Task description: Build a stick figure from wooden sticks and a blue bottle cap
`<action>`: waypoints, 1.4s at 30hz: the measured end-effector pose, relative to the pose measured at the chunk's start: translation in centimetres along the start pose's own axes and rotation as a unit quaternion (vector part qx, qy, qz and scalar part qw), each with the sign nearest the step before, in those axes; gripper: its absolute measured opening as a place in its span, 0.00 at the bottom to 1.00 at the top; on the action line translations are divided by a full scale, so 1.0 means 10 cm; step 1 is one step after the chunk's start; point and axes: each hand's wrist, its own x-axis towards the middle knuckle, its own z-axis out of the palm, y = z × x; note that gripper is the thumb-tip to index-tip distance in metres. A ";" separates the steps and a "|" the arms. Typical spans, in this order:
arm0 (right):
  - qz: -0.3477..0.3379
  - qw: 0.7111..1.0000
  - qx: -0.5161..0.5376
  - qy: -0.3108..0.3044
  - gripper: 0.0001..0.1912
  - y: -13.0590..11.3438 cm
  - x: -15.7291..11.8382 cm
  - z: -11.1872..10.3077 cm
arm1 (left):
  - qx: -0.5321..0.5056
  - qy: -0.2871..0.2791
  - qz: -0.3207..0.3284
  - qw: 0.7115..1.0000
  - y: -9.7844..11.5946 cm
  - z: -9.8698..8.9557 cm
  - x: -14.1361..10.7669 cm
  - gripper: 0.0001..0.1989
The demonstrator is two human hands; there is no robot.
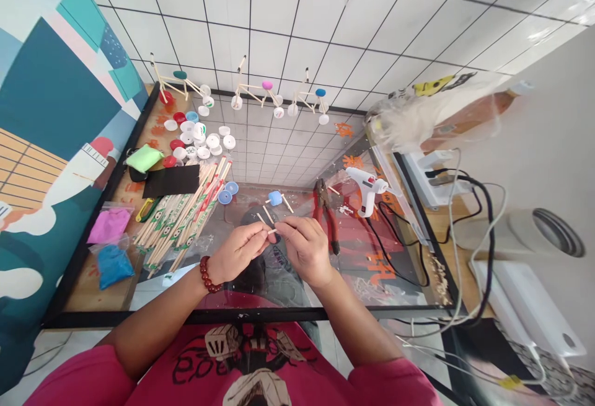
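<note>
My left hand, a red bead bracelet on its wrist, is closed in a pinch over the glass tabletop. Close beside it, my right hand is pinching too. A short wooden stick shows between the fingertips of both hands; the fingers partly hide it. Just beyond them, short cut sticks lie at an angle, and another stick piece lies to their right. A blue clay seat with a bit of stick is farther back. Red-handled pliers rest right of my right hand.
A white glue gun with a black cord stands at right. Left are bundled chopsticks, bottle caps, a utility knife and clay bags. Small stick-and-cap bicycle models line the back edge.
</note>
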 end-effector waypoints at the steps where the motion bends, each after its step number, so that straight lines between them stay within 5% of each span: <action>1: -0.006 1.000 0.004 0.004 0.11 0.01 -0.01 0.00 | -0.028 -0.009 -0.013 0.999 -0.01 0.00 0.00 0.17; 7: -0.028 0.997 0.061 0.025 0.14 0.03 -0.04 -0.01 | -0.154 -0.019 -0.079 0.985 -0.06 -0.03 0.03 0.17; 10: 0.058 0.984 0.170 -0.004 0.10 -0.03 -0.02 0.01 | -0.199 0.013 -0.069 0.978 -0.07 0.03 0.03 0.16; 14: 0.280 0.882 0.372 -0.071 0.08 -0.10 -0.01 0.05 | -0.203 0.046 -0.050 0.977 -0.07 0.10 0.05 0.17; 16: 0.329 0.851 0.400 -0.080 0.10 -0.11 -0.01 0.05 | -0.174 0.070 -0.045 0.981 -0.07 0.10 0.06 0.14; 20: 0.306 0.882 0.347 -0.087 0.09 -0.11 -0.02 0.03 | -0.106 0.058 -0.033 0.992 -0.07 0.05 0.05 0.08; 23: 0.227 0.925 0.288 -0.104 0.10 -0.11 -0.03 0.01 | 0.051 0.065 0.014 0.996 -0.04 0.01 0.02 0.11; 29: 0.089 0.980 0.131 -0.121 0.12 -0.11 -0.05 0.01 | 0.442 0.132 0.127 0.878 -0.04 0.00 -0.03 0.07; 37: 0.010 0.993 0.048 -0.105 0.15 -0.09 -0.04 0.01 | 0.591 0.084 0.110 0.794 -0.05 -0.05 -0.01 0.08; 42: 0.131 0.967 0.169 -0.140 0.11 -0.15 -0.03 -0.02 | 0.576 0.089 0.117 0.804 -0.01 -0.12 0.00 0.11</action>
